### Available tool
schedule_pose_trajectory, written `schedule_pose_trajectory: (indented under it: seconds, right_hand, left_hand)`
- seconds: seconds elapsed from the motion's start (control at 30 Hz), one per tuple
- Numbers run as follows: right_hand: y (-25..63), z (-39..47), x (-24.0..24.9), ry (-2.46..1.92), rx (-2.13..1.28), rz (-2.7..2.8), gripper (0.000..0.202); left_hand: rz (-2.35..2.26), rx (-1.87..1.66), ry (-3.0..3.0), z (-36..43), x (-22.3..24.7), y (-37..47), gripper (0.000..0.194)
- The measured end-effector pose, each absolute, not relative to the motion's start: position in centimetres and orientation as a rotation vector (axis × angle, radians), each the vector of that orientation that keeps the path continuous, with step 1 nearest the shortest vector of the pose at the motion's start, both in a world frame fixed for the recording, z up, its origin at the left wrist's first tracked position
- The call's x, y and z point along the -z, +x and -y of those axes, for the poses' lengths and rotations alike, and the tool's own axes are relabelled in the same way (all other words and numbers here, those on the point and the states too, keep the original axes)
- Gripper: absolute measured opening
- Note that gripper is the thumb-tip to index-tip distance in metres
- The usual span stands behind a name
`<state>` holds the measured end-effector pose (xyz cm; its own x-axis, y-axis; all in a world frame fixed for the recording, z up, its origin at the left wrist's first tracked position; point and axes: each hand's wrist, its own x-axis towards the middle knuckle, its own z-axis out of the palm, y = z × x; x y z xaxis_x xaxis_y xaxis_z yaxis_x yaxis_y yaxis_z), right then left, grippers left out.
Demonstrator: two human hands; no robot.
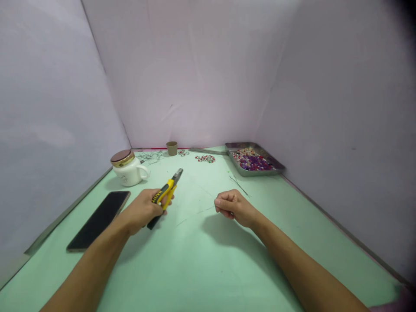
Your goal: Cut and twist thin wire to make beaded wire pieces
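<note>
My left hand [146, 209] is closed around the yellow and black handles of a pair of pliers [167, 193], whose metal jaws point away and to the right. To the right of it, my right hand [234, 207] is pinched, thumb against fingers. A thin, faint wire [205, 190] runs from those fingertips up and to the left. Another fine line, perhaps wire or its shadow, shows on the green table [195, 268] left of the hand. The pliers' jaws are apart from the right hand.
A black phone [100, 221] and a lidded white mug [131, 172] stand at left. Behind are loose wires [149, 157], a small brown cup [172, 148] and beaded pieces [205, 159]. A metal tray [260, 173] of beads sits back right, with wire pieces [239, 186] before it. Pale walls enclose the table.
</note>
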<state>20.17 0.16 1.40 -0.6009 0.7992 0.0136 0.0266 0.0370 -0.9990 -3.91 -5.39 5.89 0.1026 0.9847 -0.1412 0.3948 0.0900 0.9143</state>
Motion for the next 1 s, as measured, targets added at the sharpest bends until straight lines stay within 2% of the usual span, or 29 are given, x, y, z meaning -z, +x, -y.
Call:
schedule_pose_trajectory:
  seconds: [0.27, 0.63, 1.0]
  right_hand:
    - [20.2, -0.2, -1.3, -0.877, -1.63, 1.662, 0.025]
    - [20.0, -0.2, -1.2, -0.856, -1.638, 1.685, 0.023]
    - [19.7, -0.2, -0.8, -0.768, -1.895, 1.465, 0.023]
  left_hand:
    - [-1.338, -0.645, 1.564, 5.7, -5.9, -3.8, 0.019]
    - [-1.385, -0.552, 1.655, 6.1, -5.7, -2.7, 0.015]
    - [-1.372, -0.546, 1.678, 6.1, -5.8, -2.4, 0.018]
